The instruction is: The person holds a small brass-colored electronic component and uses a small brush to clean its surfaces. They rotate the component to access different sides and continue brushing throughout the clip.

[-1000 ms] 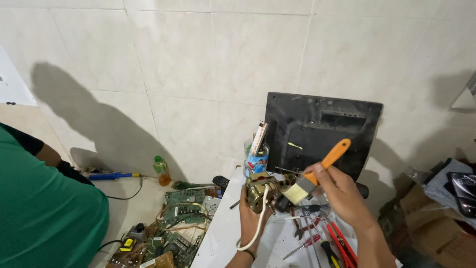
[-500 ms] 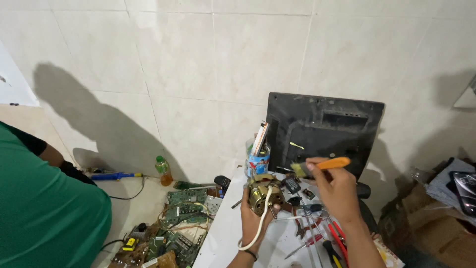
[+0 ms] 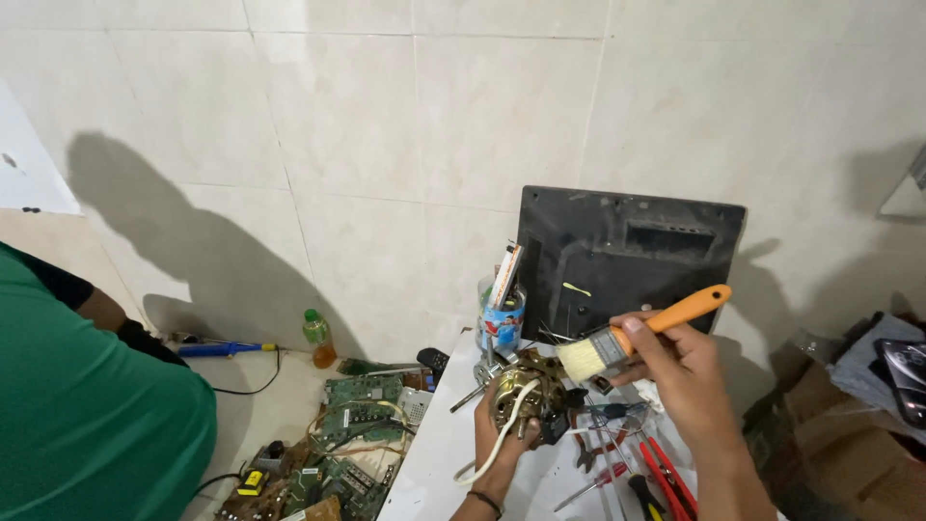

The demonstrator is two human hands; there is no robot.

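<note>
Head view — where's the motor [image 3: 526, 391]?
— Gripped in the left hand [image 3: 506, 434], just before the black panel [image 3: 627, 260].
— Brushing?
— Right hand [image 3: 675, 362] clasps the paintbrush [image 3: 617, 342]; I'd use light strokes and hold the motor steady.

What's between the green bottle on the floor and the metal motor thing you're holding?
In the head view, green circuit boards and a dark remote lie between the bottle and the motor in the left hand.

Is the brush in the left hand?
No, the orange-handled brush is held by the right hand, while the left hand holds the brass-coloured motor part.
</note>
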